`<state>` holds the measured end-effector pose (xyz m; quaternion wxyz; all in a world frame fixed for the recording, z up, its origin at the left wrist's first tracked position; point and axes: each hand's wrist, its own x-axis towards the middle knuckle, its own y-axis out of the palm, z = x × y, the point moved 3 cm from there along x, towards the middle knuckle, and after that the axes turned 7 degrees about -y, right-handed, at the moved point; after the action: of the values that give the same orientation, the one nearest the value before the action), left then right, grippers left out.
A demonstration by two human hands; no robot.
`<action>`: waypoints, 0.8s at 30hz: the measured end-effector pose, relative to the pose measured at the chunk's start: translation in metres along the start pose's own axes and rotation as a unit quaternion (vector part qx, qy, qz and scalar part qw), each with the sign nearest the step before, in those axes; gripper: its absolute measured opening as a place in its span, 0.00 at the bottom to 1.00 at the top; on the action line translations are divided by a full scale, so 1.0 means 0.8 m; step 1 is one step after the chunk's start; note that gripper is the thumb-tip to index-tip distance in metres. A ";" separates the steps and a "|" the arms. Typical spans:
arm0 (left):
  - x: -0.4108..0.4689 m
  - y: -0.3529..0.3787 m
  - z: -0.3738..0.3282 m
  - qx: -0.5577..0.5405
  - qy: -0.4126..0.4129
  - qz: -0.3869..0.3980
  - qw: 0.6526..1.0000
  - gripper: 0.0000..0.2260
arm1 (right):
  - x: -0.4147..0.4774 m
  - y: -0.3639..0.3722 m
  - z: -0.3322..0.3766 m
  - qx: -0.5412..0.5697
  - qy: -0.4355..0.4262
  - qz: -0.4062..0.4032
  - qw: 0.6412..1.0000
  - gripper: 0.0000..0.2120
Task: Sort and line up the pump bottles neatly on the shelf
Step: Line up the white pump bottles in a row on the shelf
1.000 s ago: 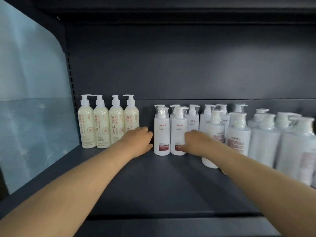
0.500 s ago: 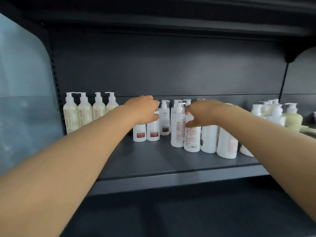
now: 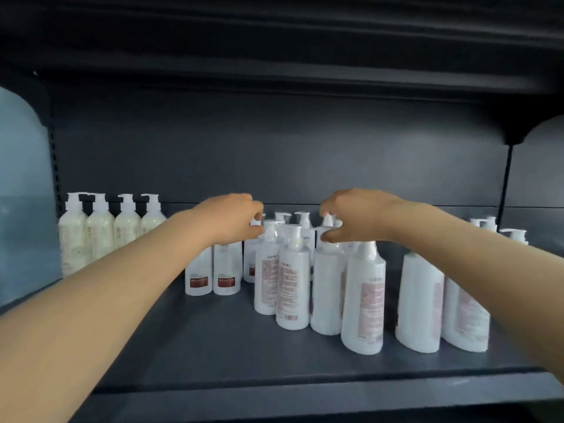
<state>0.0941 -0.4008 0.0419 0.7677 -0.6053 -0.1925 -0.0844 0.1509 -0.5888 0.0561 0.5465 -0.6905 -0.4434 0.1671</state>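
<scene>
Across the head view, a dark grey shelf [image 3: 198, 346] is seen, matt and smooth. It is closed behind by a back panel [image 3: 274, 154] of the same dull grey and roofed by an upper shelf [image 3: 274, 65]. A pale blue panel [image 3: 21, 209] with a rounded top is set at its left end. At the back left corner four cream pump bottles [image 3: 100, 233] are lined up side by side, round-shouldered, with white pump heads. Near the middle of the shelf two short white bottles [image 3: 213, 270] with red labels are stood touching each other. Just right of them a crowded cluster of taller white bottles [image 3: 293, 288], smooth and glossy, is spread toward the front edge and the right end. More pump bottles [image 3: 515, 236] are stood at the back right corner. The left hand [image 3: 232, 218] is held above the short bottles and the right hand [image 3: 357, 215] above the cluster's pump heads. On each the fingers are curled with the thumb set apart beneath them. Whether a pump head is pinched cannot be told, since the frame is blurred.
</scene>
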 end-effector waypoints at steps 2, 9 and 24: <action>0.021 0.007 -0.008 -0.005 -0.013 -0.017 1.000 0.15 | 0.013 0.006 -0.023 0.018 -0.014 -0.009 1.000 0.20; 0.050 0.041 -0.009 -0.019 -0.059 -0.024 0.998 0.18 | 0.065 0.028 -0.041 0.080 -0.098 0.003 0.992 0.22; 0.087 0.093 0.011 -0.211 0.038 -0.016 0.977 0.13 | 0.124 0.061 0.002 0.157 -0.137 0.033 0.977 0.18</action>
<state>0.1829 -0.3660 0.0044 0.6283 -0.7466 -0.1511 -0.1582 0.2257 -0.5094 0.0368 0.5764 -0.5809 -0.4589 0.3460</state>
